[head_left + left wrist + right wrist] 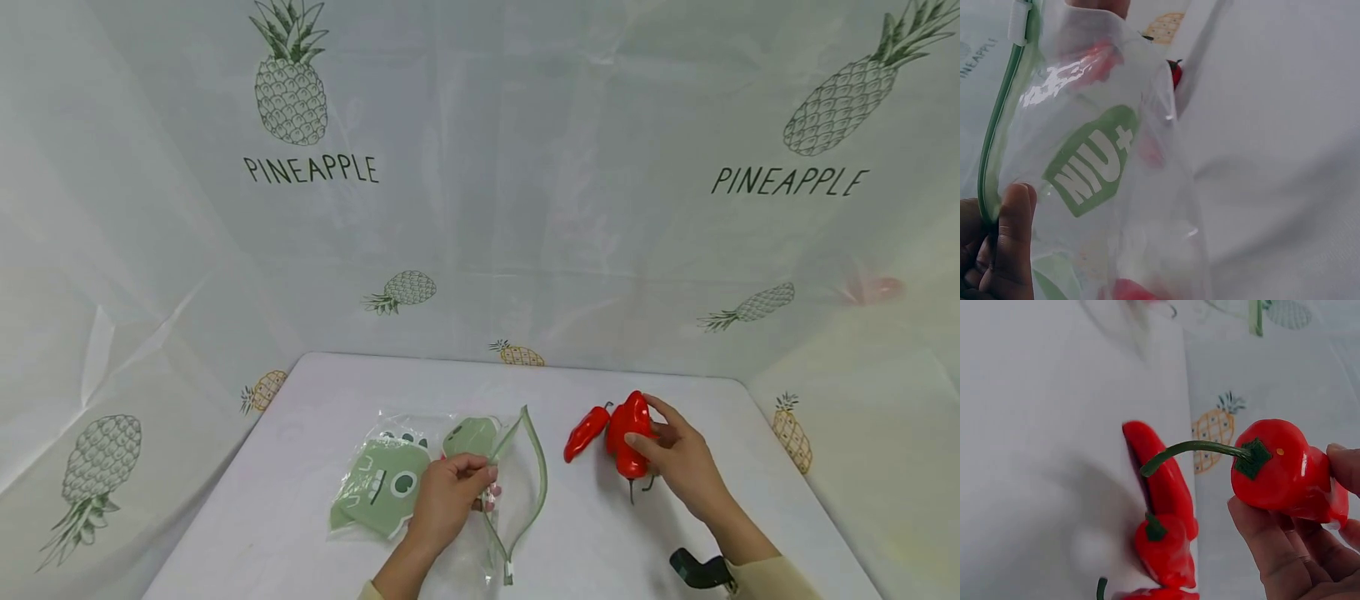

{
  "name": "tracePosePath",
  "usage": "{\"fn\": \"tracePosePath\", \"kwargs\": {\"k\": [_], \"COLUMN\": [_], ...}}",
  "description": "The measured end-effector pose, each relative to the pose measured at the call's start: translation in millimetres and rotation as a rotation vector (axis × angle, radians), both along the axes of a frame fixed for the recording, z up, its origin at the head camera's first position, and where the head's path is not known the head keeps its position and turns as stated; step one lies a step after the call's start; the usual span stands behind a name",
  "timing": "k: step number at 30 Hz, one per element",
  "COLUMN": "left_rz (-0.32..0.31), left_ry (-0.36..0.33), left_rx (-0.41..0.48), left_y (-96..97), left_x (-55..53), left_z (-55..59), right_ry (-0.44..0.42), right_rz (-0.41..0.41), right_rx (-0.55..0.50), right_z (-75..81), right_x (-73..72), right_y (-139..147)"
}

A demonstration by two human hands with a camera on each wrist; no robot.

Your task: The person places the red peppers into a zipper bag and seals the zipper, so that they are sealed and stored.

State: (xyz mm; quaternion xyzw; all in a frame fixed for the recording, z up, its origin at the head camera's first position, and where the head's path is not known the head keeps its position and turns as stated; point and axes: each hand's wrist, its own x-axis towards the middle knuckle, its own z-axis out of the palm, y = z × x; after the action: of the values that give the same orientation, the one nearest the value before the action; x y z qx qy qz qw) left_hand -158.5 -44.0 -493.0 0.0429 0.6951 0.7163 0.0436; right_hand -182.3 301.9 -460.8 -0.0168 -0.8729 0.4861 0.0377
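Note:
My left hand (pixel 444 502) pinches the edge of a clear plastic zip bag (pixel 386 487) with green cartoon prints. The bag's green zip strip (pixel 542 467) spreads into a gaping loop facing right. A "NIU+" label (pixel 1094 162) shows on the bag in the left wrist view, and red shapes show through the plastic. With thumb and fingers, my right hand (pixel 688 468) grips a glossy red pepper (pixel 1275 464) by its body, its curved green stem pointing away from the palm. Close by, a long red pepper (pixel 586 434) and a shorter red pepper (pixel 1169 547) lie on the table.
The white table (pixel 330 392) ends at a hanging pale cloth (pixel 525 208) printed with pineapples, which also runs along both sides. Another red pepper (pixel 1160 594) shows at the bottom of the right wrist view. A black device (pixel 699 570) sits at my right wrist.

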Motion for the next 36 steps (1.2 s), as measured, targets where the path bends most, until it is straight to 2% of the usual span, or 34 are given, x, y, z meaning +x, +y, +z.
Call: {"fn": "tracePosePath", "kwargs": {"k": [9, 16, 27, 36], "left_rz": [0.001, -0.002, -0.016, -0.021], "left_ry": [0.019, 0.028, 0.043, 0.049], "left_rx": [-0.011, -0.033, -0.003, -0.059], "left_y": [3.4, 6.6, 11.6, 13.0], "left_x": [-2.9, -1.9, -1.7, -1.8], "left_z": [0.9, 2.6, 6.0, 8.1], "right_ry": [-0.026, -0.082, -0.120, -0.155], "right_rz": [0.044, 0.061, 0.110, 0.102], "right_rx": [-0.079, -0.141, -0.276, -0.307], "right_z": [5.6, 12.7, 24.9, 25.7], "right_x": [5.6, 11.7, 17.9, 20.8], "right_y": [-20, -35, -62, -89]}}
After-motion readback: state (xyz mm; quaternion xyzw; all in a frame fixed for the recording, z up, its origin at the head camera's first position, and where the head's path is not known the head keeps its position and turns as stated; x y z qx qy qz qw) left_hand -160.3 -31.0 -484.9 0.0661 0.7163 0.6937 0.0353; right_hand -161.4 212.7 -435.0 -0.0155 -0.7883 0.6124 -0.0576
